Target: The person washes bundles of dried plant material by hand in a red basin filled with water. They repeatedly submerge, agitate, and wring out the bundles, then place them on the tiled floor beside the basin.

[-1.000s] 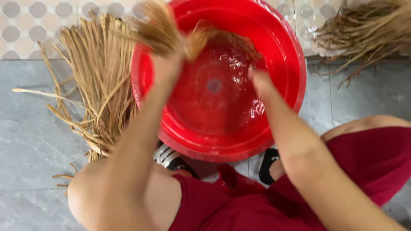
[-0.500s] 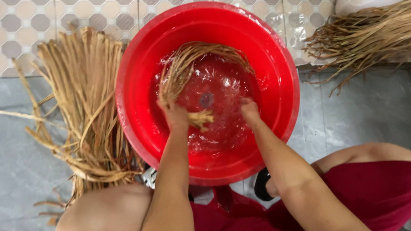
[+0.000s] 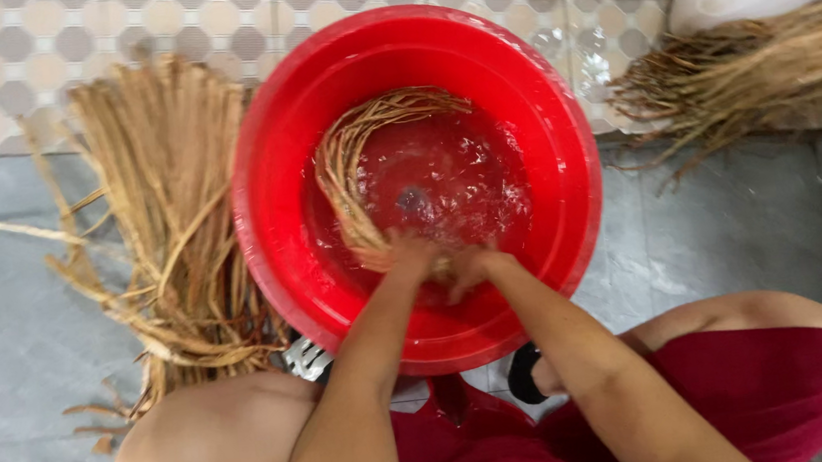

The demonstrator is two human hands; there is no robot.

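I see both sets of fingers closed on the wet straw bundle point(image 3: 356, 181): left hand point(image 3: 412, 257) and right hand point(image 3: 470, 267) meet in the water near the red basin point(image 3: 275, 224) front wall. Dry straw point(image 3: 164, 225) lies on the floor just left.

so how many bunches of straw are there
3: one on the floor left of the basin, one curled in the basin's water, one at top right.
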